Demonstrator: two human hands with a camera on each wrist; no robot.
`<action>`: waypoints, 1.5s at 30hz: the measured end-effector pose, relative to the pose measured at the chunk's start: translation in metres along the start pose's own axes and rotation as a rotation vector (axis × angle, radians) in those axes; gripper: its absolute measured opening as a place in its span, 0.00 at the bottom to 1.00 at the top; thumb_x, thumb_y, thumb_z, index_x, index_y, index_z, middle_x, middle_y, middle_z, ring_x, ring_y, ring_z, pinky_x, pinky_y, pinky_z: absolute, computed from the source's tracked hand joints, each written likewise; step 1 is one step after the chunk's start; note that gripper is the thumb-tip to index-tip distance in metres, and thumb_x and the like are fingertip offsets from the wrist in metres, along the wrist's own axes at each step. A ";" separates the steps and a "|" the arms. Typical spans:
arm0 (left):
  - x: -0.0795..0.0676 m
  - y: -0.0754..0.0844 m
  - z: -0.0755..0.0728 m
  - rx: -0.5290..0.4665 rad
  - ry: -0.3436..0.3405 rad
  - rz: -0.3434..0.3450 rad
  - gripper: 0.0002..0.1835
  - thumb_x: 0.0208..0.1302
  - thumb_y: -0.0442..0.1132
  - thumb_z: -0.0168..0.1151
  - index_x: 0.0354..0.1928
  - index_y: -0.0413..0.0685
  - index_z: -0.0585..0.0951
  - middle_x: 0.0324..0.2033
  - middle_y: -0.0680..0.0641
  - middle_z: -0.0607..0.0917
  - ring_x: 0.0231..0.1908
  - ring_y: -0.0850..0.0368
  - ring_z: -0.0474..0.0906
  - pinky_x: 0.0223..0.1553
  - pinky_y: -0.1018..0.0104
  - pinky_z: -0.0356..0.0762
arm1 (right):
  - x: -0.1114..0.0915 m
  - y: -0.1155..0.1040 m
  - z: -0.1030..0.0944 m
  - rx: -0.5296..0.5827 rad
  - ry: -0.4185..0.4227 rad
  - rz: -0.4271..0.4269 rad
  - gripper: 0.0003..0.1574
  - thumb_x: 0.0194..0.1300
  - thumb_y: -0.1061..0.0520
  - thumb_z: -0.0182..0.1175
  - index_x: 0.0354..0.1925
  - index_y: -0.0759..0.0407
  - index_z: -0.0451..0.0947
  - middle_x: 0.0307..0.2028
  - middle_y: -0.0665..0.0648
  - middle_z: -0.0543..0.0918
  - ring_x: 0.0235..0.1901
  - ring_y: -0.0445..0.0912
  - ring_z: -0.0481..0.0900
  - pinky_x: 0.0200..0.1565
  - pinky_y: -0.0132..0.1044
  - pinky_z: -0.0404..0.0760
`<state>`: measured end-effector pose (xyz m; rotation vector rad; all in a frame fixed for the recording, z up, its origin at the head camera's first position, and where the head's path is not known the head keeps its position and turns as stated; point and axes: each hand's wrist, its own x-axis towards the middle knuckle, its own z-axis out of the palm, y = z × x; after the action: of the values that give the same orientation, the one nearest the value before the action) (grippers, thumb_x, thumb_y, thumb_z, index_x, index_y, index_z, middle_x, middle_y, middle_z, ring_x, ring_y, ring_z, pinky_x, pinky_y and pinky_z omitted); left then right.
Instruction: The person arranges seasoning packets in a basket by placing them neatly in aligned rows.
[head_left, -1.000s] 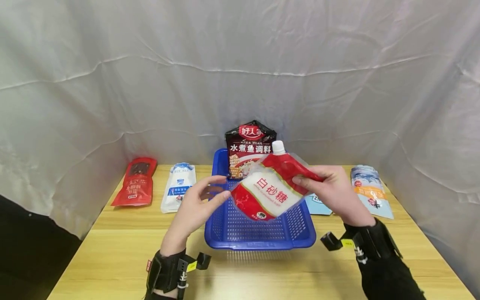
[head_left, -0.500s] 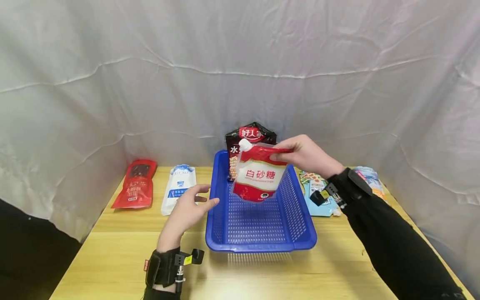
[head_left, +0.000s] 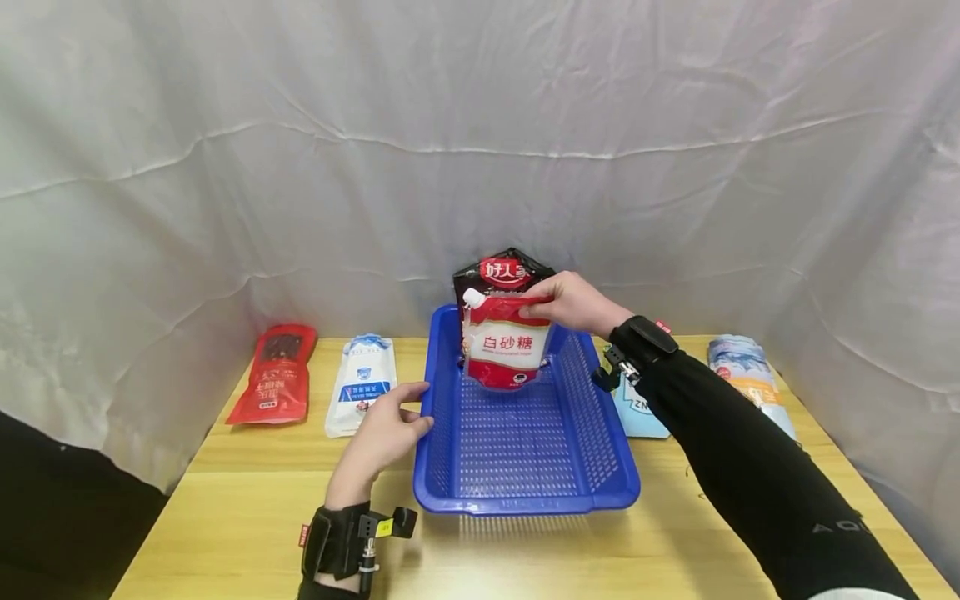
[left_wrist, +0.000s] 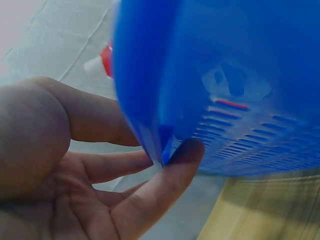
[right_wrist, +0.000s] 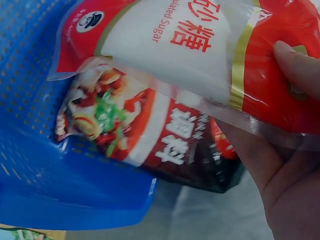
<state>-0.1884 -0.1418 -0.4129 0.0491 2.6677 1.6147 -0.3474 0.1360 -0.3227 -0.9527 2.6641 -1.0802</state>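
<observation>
The tabletop [head_left: 247, 517] spreads beneath both grips, and the blue basket [head_left: 525, 506] sits on it, to the right of the left grip [head_left: 388, 425], whose finger and thumb pinch the rim. Inside, behind the right grip [head_left: 573, 302], a black packet [head_left: 504, 271] stands at the far end. To the left of the left grip lies a red bag [head_left: 276, 379], with a white bag [head_left: 363, 385] just beyond that grip. Nearer than the right grip and to its right is a light-blue packet [head_left: 639, 414]; farther right, a blue-and-orange bag [head_left: 746, 375]. The sugar bag [head_left: 510, 342] hangs upright from the right grip, clamped by an upper corner, over the basket and in front of the black packet; whether its base touches the basket cannot be told.

The step in hand seems to be setting it in the basket. The next move likely calls for lowering it, steadying the rim, then letting go.

Left of the right grip is its white cap [head_left: 472, 297]. Its print reads 白砂糖, with "Sugar" below; the black packet shows 好人家 and 调料. The red bag's writing is upside down, too small to read surely.
</observation>
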 end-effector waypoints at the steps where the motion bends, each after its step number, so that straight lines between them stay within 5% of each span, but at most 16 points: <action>1: -0.001 0.000 0.000 -0.008 -0.001 -0.003 0.28 0.55 0.32 0.59 0.60 0.44 0.68 0.52 0.42 0.75 0.34 0.57 0.77 0.33 0.60 0.80 | 0.001 0.003 0.001 0.000 -0.003 0.010 0.13 0.56 0.55 0.63 0.42 0.50 0.82 0.38 0.53 0.83 0.34 0.44 0.77 0.38 0.41 0.79; 12: -0.012 -0.002 0.005 -0.052 -0.015 0.007 0.28 0.55 0.29 0.58 0.60 0.43 0.68 0.52 0.41 0.75 0.33 0.58 0.77 0.31 0.61 0.80 | 0.004 0.036 0.010 0.019 -0.015 0.107 0.13 0.56 0.54 0.63 0.42 0.49 0.82 0.39 0.53 0.83 0.36 0.44 0.76 0.41 0.42 0.78; 22: -0.010 -0.003 0.004 -0.056 -0.024 0.023 0.27 0.55 0.29 0.58 0.60 0.44 0.68 0.52 0.41 0.74 0.34 0.57 0.77 0.31 0.61 0.80 | 0.002 0.029 0.005 -0.007 -0.096 0.169 0.22 0.54 0.52 0.65 0.49 0.49 0.78 0.48 0.55 0.78 0.42 0.46 0.74 0.44 0.43 0.78; 27: -0.006 -0.005 0.002 -0.048 -0.024 0.016 0.27 0.55 0.30 0.59 0.60 0.45 0.68 0.53 0.41 0.74 0.34 0.57 0.77 0.32 0.61 0.80 | -0.006 0.027 0.003 -0.017 -0.028 0.133 0.27 0.52 0.51 0.66 0.53 0.44 0.74 0.50 0.50 0.77 0.46 0.43 0.72 0.45 0.43 0.77; 35: -0.003 -0.006 -0.005 -0.052 -0.024 0.015 0.28 0.55 0.30 0.58 0.60 0.43 0.68 0.53 0.39 0.73 0.35 0.56 0.77 0.33 0.61 0.81 | -0.038 0.029 -0.012 0.061 0.086 0.094 0.32 0.56 0.43 0.62 0.58 0.45 0.68 0.54 0.50 0.74 0.49 0.41 0.71 0.48 0.46 0.76; 45: 0.001 -0.008 -0.009 -0.040 -0.040 0.010 0.28 0.55 0.30 0.58 0.60 0.43 0.67 0.53 0.39 0.73 0.35 0.56 0.77 0.33 0.60 0.81 | -0.105 0.046 -0.003 0.084 0.163 0.207 0.34 0.57 0.41 0.60 0.60 0.46 0.66 0.57 0.54 0.71 0.50 0.46 0.72 0.46 0.49 0.77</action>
<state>-0.1896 -0.1537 -0.4157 0.0933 2.6090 1.6518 -0.2885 0.2256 -0.3637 -0.5814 2.7418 -1.2579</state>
